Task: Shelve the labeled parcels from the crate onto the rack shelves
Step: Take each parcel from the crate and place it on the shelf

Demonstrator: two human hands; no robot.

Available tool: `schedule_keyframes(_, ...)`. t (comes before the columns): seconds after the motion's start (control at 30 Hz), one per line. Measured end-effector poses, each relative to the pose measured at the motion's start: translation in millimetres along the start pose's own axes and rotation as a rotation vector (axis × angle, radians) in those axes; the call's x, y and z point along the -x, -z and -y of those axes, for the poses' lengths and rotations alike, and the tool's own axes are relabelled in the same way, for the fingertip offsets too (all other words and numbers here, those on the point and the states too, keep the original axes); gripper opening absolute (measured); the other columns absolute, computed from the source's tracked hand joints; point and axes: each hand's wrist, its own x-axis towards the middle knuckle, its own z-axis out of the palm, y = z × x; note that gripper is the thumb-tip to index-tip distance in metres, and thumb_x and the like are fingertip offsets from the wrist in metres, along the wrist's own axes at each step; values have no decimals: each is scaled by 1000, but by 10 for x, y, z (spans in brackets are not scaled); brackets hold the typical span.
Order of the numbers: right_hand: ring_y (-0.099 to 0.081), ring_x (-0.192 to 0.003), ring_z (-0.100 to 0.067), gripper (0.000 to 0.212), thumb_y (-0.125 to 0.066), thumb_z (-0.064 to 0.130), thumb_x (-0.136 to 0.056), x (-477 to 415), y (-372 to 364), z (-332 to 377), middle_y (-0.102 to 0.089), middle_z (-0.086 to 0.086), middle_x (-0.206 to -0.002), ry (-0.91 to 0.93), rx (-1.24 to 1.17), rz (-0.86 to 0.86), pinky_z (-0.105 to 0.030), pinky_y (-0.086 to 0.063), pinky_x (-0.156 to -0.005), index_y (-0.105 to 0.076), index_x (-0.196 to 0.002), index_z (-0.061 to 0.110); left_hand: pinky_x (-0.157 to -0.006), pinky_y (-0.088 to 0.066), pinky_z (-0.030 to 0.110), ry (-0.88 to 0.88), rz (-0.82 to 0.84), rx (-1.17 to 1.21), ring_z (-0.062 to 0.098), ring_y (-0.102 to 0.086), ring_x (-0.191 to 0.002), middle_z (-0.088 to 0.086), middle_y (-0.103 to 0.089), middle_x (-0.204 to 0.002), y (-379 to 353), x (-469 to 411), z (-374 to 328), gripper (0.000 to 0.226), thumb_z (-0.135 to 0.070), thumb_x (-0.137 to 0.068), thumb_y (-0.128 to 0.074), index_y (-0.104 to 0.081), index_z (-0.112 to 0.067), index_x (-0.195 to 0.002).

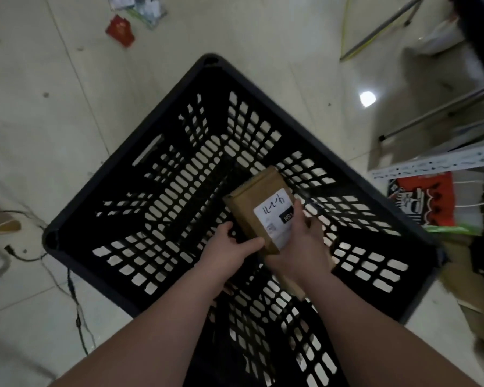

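Observation:
A brown cardboard parcel (256, 201) with a white handwritten label is held over the inside of a black slotted plastic crate (162, 129) on the floor. My left hand (229, 248) grips the parcel's near left edge, thumb on top. My right hand (305, 241) holds its right side, thumb pressed on the label. Another brown parcel (292, 286) lies partly hidden under my right wrist in the crate. The rest of the crate's floor shows no other parcels.
The crate stands on pale floor tiles. Metal rack legs (436, 110) are at the upper right. A red and white paper bag (428, 199) and cardboard lie to the right. Cables (73, 291) trail at the left; a red packet (120, 30) lies at the top.

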Motion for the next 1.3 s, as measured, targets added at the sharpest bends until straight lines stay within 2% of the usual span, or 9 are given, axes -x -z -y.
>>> schedule_keyframes(0.3,-28,-135,-22,134,-85,43,-64,1076,470,228,-18,-5,-146,155,-459,-73,-33,-34,-104,16,-151,41,-105,-39,43,-228,36,156,19,-45,-127,-9,-46,-140,27,968,-287,118,-41,-54,-90,-17,-47,-146)
schedule_keyframes(0.43,-30,-134,-18,138,-84,59,-55,1668,728,106,-24,1,-144,197,-525,-121,-41,-36,-111,14,-151,44,-100,-45,51,-319,21,161,20,-54,-120,-8,-54,-133,-84,1492,-274,122,-57,-33,-90,-30,-50,-139)
schedule_keyframes(0.57,-30,-137,-15,141,-86,61,-49,2253,1062,-306,-26,8,-148,197,-617,-129,-48,-34,-112,11,-150,47,-95,-48,54,-356,119,193,26,-63,-111,-3,-67,-121,-325,2021,-205,97,-58,-51,-84,-42,-41,-137)
schedule_keyframes(0.67,-49,-119,-7,123,-83,56,-51,2761,1258,-836,-43,13,-137,177,-990,-60,-32,-49,-90,-2,-144,61,-90,-51,49,-401,260,130,27,-66,-108,1,-68,-119,-705,2456,-140,63,-55,-76,-68,-50,-34,-133)
schedule_keyframes(0.9,-68,-102,-19,111,-74,60,-66,4158,1165,-2443,-59,16,-123,63,-1440,10,-28,-55,-53,-3,-151,53,-100,-46,50,-404,482,69,26,-65,-110,3,-69,-118,-2160,3397,380,56,-51,-76,-64,-60,-27,-126)
schedule_keyframes(1.07,-68,-105,-20,117,-81,55,-56,4969,994,-3416,-63,5,-132,58,-1477,-112,-29,-58,-61,-15,-152,47,-102,-43,52,-396,645,-115,29,-63,-113,5,-68,-120,-3147,3975,848,65,-56,-69,-70,-60,-28,-126)
schedule_keyframes(1.17,-69,-107,-18,114,-89,46,-57,5349,917,-3857,-67,6,-127,30,-1501,-244,-44,-55,-92,-26,-151,39,-99,-45,51,-437,748,-228,29,-63,-113,5,-66,-123,-3597,4343,1041,76,-56,-66,-76,-54,-27,-133)
schedule_keyframes(1.23,-69,-107,-16,115,-92,42,-57,5579,887,-4048,-66,6,-127,-5,-1501,-343,-40,-54,-95,-26,-150,36,-102,-43,50,-621,634,-329,25,-57,-121,2,-58,-135,-3835,4593,1143,92,-48,-64,-79,-37,-32,-144)
schedule_keyframes(1.3,-66,-106,-11,114,-92,36,-60,5809,900,-4167,-63,13,-124,-76,-1378,-505,-30,-55,-87,-21,-149,40,-108,-31,42,-906,348,-573,22,-33,-138,-1,-26,-155,-4005,4873,1202,112,-43,-64,-83,-12,-37,-151)
